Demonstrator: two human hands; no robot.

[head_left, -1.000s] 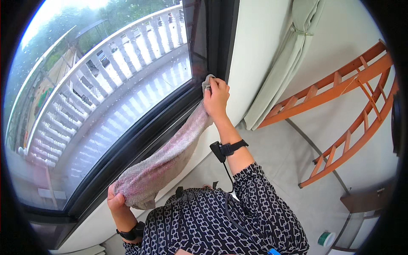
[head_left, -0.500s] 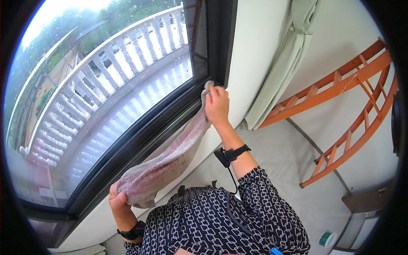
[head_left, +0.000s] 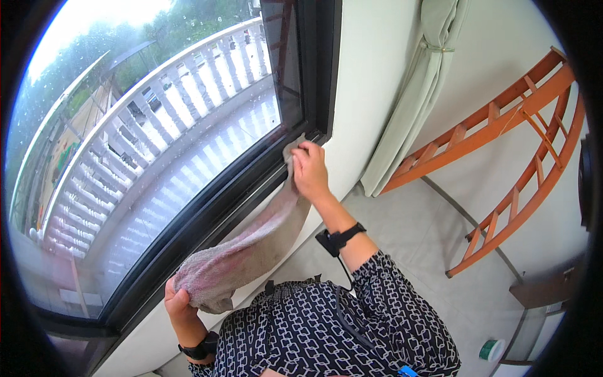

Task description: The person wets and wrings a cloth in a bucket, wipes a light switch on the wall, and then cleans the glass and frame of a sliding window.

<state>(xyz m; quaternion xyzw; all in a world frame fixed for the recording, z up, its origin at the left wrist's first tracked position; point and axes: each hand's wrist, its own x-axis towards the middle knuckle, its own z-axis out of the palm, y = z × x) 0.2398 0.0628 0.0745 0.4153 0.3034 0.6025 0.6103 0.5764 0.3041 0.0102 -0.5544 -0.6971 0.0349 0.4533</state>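
A greyish towel with a pinkish tinge (head_left: 251, 246) hangs stretched between my two hands. My left hand (head_left: 178, 299) grips its bunched lower-left end, thumb pressed on the cloth. At the other end my right hand (head_left: 311, 169) pinches the towel, with a small corner sticking out past the fingertips. That corner lies at the black window frame (head_left: 217, 213), near its lower right corner. The towel's middle sags in front of the sill and wall. Some of my fingers are hidden behind the cloth.
Beyond the wet window pane (head_left: 188, 144) stands a white balustrade (head_left: 154, 116). To the right hang a tied pale curtain (head_left: 414, 94) and, beside it, an orange folding ladder (head_left: 461, 135). A green and white roll (head_left: 492, 350) is on the floor at lower right.
My right hand has moved slightly down and left along the frame with its end of the towel. The left hand stays nearly in place. The view has shifted a little.
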